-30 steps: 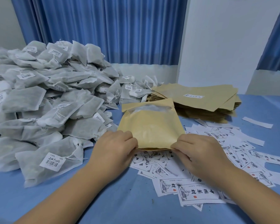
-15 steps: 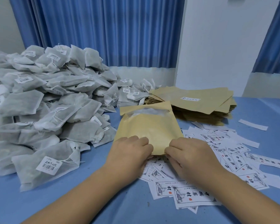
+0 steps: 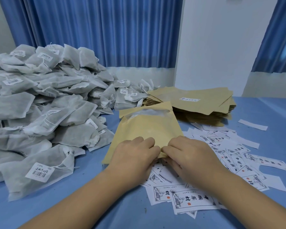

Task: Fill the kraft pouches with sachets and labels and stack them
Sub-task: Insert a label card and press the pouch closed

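Observation:
A kraft pouch [image 3: 147,128] lies on the blue table in front of me, its mouth facing away with a white sachet showing inside. My left hand [image 3: 135,156] and my right hand [image 3: 186,154] pinch the pouch's near bottom edge, their fingertips almost meeting at its middle. A big heap of white sachets [image 3: 45,109] with barcode tags fills the left side. Printed paper labels [image 3: 193,199] lie scattered under and to the right of my hands. A stack of kraft pouches [image 3: 196,103] sits behind the held pouch at the right.
Blue curtains [image 3: 97,30] and a white wall [image 3: 221,43] stand behind the table. A loose white paper strip [image 3: 253,124] lies at the far right. Bare blue tabletop [image 3: 73,204] shows near the front left.
Both hands have slid inward along the pouch's bottom edge, from its corners toward the middle. The pouch itself has stayed in place.

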`<state>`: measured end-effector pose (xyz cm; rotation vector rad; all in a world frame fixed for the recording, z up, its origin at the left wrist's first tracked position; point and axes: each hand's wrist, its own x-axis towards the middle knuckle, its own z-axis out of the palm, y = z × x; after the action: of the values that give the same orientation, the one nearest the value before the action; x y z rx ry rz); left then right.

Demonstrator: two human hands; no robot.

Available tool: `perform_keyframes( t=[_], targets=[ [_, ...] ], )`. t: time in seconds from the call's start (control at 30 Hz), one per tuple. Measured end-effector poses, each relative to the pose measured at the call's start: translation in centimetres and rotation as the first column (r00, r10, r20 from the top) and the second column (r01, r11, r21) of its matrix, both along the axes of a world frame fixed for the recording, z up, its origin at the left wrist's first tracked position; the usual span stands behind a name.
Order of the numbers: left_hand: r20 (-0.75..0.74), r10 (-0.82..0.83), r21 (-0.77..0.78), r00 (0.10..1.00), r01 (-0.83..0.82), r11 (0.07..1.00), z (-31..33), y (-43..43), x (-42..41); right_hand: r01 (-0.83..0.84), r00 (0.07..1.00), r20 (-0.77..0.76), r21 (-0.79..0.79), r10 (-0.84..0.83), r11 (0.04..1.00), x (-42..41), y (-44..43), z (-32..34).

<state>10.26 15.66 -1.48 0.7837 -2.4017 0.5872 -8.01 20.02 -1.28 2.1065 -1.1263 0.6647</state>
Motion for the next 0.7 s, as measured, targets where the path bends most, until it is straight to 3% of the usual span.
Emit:
perform_keyframes(
  t=[0.23,0.4,0.57,0.7],
  targets=[
    [-0.02,0.011,0.01,1.0,-0.011,1.0,-0.3,0.7,-0.3,-0.008,1.0,-0.008,0.018,0.008,1.0,0.2,0.0,-0.2],
    [-0.115,-0.036,0.048,0.993,0.042,0.998,-0.2,0.2,0.8,0.016,1.0,0.015,0.044,-0.016,0.999,-0.6,0.4,0.5],
    [-0.188,-0.063,0.139,0.98,0.09,0.986,0.0,-0.9,4.0,0.066,0.985,0.152,0.099,-0.08,0.993,-2.2,0.5,0.8],
    [-0.265,-0.005,0.096,0.964,0.032,0.995,0.1,-1.1,4.6,0.056,0.976,0.202,0.139,-0.083,0.989,-2.3,0.3,0.7]
  ],
)
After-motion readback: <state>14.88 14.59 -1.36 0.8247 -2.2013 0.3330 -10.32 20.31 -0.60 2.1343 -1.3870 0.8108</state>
